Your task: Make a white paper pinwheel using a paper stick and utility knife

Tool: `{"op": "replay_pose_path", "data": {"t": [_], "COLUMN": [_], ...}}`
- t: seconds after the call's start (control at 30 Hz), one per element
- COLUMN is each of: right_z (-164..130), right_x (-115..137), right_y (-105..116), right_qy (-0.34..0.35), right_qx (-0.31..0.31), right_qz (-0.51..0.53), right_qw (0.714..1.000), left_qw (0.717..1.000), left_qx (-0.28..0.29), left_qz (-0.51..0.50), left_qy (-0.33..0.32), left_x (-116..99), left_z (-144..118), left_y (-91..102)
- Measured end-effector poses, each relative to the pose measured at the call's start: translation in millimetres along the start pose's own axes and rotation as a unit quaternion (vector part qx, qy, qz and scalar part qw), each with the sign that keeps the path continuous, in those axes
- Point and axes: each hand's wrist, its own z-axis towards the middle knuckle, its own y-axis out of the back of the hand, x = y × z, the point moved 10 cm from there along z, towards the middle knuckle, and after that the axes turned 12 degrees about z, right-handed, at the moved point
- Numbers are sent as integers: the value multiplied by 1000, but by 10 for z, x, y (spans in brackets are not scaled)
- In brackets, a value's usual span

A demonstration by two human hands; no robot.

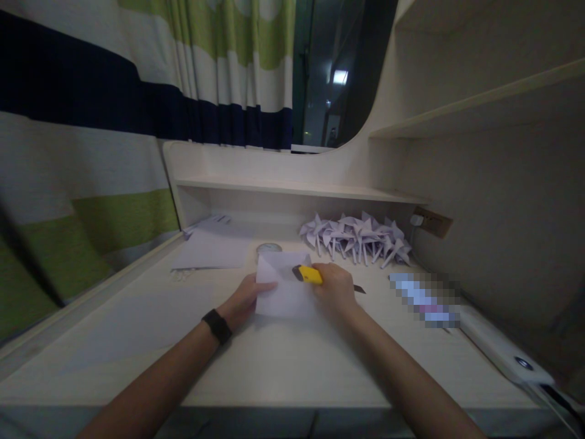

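Hanging far left of the fingers: striped curtain, green, white & navy bands, running behind the table's left edge.

Lying up-left of the left fingers, flat on the table: loose paper sheets, w/ a few more papers tucked just behind them under the low shelf.

Coming in from bottom left: forearm wearing a black wristband. Left hand resting on the table, fingers pressed together & pinching the left edge of a white folded paper, thumb on top.

Sitting just beyond the paper's top edge, partly hidden by it: small round object, can't tell what exactly.

Standing tilted up off the table betw. both hands: the white folded paper, bottom edge near the table surface, right side touching the right hand.

Gripping on the right: right hand, fingers curled tight around a yellow utility knife, yellow body sticking out left over the paper, dark tip showing out the right side of the fist.

Lying beyond the right fingers, toward the back wall: cluster of white paper pinwheels, many, touching & overlapping.

Sitting right of the pinwheels: wall socket w/ a white plug.

Lying right of the right fingers: blurred-out object, then a long white device along the right table edge.
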Motion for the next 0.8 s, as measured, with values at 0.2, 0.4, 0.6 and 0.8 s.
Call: {"op": "replay_pose_path", "data": {"t": [0.2, 0.4, 0.6, 0.8], "right_z": [19, 25, 47, 24], "right_x": [-136, -113, -1, -74], "right_y": [-80, -64, 562, 1027], "right_qy": [-65, -60, -21, -19], "right_qx": [60, 40, -119, -209], "right_qz": [-74, -89, 192, 521], "right_qw": [993, 993, 974, 828], "left_qw": [1000, 999, 992, 985], "left_qx": [-12, -36, -97, -127], "left_qz": [27, 37, 75, 106], "left_qy": [7, 4, 22, 48], "left_x": [-29, 37, 158, 186], "left_z": [-16, 34, 66, 51], "left_y": [-9, 64, 232, 270]}}
